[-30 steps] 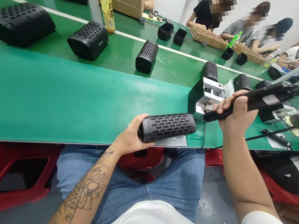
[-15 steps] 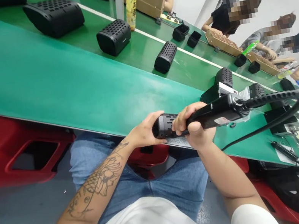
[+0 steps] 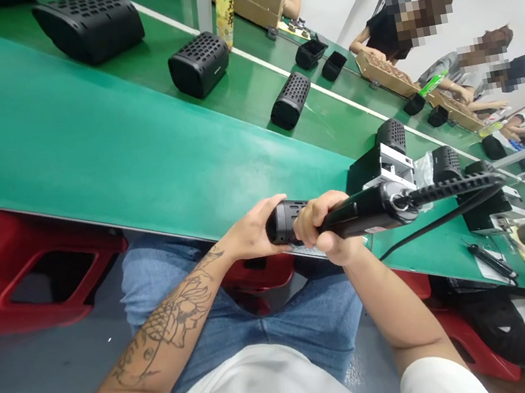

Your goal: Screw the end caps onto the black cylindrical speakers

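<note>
My left hand (image 3: pixel 251 233) grips the left end of a black perforated cylinder speaker (image 3: pixel 283 220), held level at the near edge of the green conveyor belt (image 3: pixel 82 154). My right hand (image 3: pixel 326 234) is closed round a black electric screwdriver (image 3: pixel 371 211), which lies against the speaker's right part and hides it. The tool's ribbed cable (image 3: pixel 454 188) runs off to the right.
More black speakers sit on the belt: a cylinder (image 3: pixel 290 101), a boxy one (image 3: pixel 198 64), a large one (image 3: pixel 90 27). A black and white fixture (image 3: pixel 379 169) stands right of my hands. A yellow bottle (image 3: pixel 225 5), cardboard trays and several seated people line the far side. Red bins (image 3: pixel 36 270) sit below.
My right hand swung the screwdriver left from beside the speaker until it lay over the speaker's right end. Over the last half second it has barely shifted. The left hand kept its grip.
</note>
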A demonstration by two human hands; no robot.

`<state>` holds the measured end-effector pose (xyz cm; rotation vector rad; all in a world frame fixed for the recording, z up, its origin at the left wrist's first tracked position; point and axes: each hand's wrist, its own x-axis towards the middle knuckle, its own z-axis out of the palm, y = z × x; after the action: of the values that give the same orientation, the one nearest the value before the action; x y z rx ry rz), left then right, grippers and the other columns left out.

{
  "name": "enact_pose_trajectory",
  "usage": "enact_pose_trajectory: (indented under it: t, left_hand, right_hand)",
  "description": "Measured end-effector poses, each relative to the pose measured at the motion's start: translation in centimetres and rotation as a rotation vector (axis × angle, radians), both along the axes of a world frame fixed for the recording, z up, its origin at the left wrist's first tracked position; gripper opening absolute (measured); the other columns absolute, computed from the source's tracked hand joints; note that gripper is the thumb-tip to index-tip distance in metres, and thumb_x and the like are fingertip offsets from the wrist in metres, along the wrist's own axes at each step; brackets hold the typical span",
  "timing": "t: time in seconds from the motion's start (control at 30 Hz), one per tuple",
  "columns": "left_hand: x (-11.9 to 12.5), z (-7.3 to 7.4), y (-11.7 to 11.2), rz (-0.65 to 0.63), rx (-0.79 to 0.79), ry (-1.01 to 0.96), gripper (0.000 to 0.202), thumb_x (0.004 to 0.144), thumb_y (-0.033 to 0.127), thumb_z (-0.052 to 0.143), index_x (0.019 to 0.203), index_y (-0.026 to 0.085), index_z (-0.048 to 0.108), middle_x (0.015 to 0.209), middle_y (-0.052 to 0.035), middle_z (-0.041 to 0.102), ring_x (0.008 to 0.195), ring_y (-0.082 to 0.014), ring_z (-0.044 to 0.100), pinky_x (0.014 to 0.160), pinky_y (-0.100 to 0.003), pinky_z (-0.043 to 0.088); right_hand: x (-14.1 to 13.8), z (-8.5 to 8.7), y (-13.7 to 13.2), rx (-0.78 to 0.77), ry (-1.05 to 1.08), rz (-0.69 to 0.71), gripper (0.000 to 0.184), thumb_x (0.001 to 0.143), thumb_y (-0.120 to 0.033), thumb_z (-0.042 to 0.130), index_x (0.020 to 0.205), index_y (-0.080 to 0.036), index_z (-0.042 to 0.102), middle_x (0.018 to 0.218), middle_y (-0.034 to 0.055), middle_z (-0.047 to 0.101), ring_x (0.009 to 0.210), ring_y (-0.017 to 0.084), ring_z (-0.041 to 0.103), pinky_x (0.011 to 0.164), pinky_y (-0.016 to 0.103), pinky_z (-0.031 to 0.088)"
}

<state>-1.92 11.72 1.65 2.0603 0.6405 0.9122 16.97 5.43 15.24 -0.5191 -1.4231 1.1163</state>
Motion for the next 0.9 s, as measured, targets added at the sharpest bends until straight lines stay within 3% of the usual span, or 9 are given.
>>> enact_pose_trajectory:
  t: [0.17,0.27,0.37,0.47,0.53,0.63,0.73,0.8,0.9]
  left_hand:
    - [0.0,-0.5,0.2,0.004,0.062,0.023,0.131,0.079,0.052,0.105,0.188,0.029,0.035,0.162,-0.0185,0.068,0.140,-0.0421,0.078,0.121,-0.056,0.067]
    - [-0.4,-0.4,0.5,-0.008,0.078,0.017,0.118,0.082,0.052,0.103,0.181,0.029,0.044,0.159,-0.0166,0.069,0.139,-0.0407,0.078,0.122,-0.057,0.067]
    - [-0.6,0.0,2.3,0.077,0.055,0.022,0.113,0.079,0.055,0.105,0.173,0.026,0.050,0.161,-0.0168,0.069,0.145,-0.0422,0.075,0.128,-0.059,0.063]
    - [1.4,0.9,6.6,0.238,0.012,0.032,0.113,0.076,0.053,0.105,0.171,0.025,0.051,0.165,-0.0177,0.066,0.152,-0.0443,0.071,0.135,-0.062,0.058]
    - [5.2,1.6,10.4,0.345,-0.018,0.016,0.114,0.073,0.049,0.107,0.169,0.024,0.051,0.166,-0.0182,0.064,0.155,-0.0448,0.068,0.137,-0.062,0.055]
    - [14.1,2.4,16.0,0.495,-0.090,-0.018,0.116,0.071,0.039,0.109,0.170,0.021,0.049,0.165,-0.0210,0.062,0.159,-0.0455,0.063,0.140,-0.061,0.050]
    - [24.2,2.8,20.3,0.591,-0.187,-0.037,0.117,0.076,0.029,0.106,0.174,0.020,0.043,0.167,-0.0236,0.056,0.162,-0.0441,0.061,0.142,-0.057,0.047]
    - [29.5,2.9,22.3,0.631,-0.224,-0.025,0.117,0.079,0.027,0.103,0.177,0.020,0.040,0.172,-0.0257,0.051,0.166,-0.0444,0.057,0.143,-0.056,0.045]
    - [33.1,2.8,24.7,0.644,-0.186,0.022,0.113,0.084,0.036,0.100,0.178,0.015,0.040,0.178,-0.0314,0.045,0.174,-0.0490,0.047,0.146,-0.060,0.038]
  right_hand:
    - [-0.6,-0.9,0.0,-0.052,-0.021,-0.018,0.048,0.083,-0.058,0.107,0.092,-0.029,0.069,0.060,-0.0103,0.064,0.042,0.010,0.051,0.049,0.028,0.052]
    - [0.0,0.3,-0.2,-0.057,-0.081,-0.115,0.056,0.081,-0.072,0.103,0.090,-0.029,0.067,0.059,-0.0094,0.062,0.044,0.013,0.056,0.051,0.032,0.056]
    - [3.7,3.5,-0.6,0.057,0.008,-0.387,0.056,0.085,-0.079,0.097,0.096,-0.031,0.070,0.057,-0.0113,0.060,0.040,0.014,0.054,0.050,0.033,0.058]
    - [10.4,6.1,-0.7,0.153,0.053,-0.753,0.053,0.084,-0.073,0.101,0.103,-0.030,0.075,0.057,-0.0113,0.061,0.040,0.014,0.056,0.047,0.031,0.055]
    - [15.1,6.3,-0.4,0.128,-0.003,-0.975,0.054,0.084,-0.070,0.102,0.100,-0.026,0.075,0.058,-0.0101,0.063,0.042,0.014,0.058,0.049,0.031,0.057]
    - [20.0,4.5,0.5,0.061,-0.059,-1.135,0.054,0.085,-0.067,0.102,0.095,-0.023,0.072,0.058,-0.0089,0.065,0.046,0.014,0.062,0.052,0.031,0.059]
    - [21.9,2.2,1.1,0.069,-0.084,-1.122,0.054,0.085,-0.064,0.103,0.089,-0.024,0.068,0.058,-0.0091,0.064,0.045,0.013,0.061,0.051,0.030,0.059]
    - [22.0,1.2,1.0,0.077,-0.095,-1.073,0.052,0.085,-0.060,0.104,0.086,-0.024,0.066,0.057,-0.0097,0.064,0.043,0.012,0.060,0.050,0.029,0.059]
    - [22.1,0.5,0.1,0.056,-0.084,-1.003,0.050,0.087,-0.054,0.105,0.087,-0.024,0.065,0.059,-0.0102,0.065,0.043,0.011,0.060,0.052,0.029,0.061]
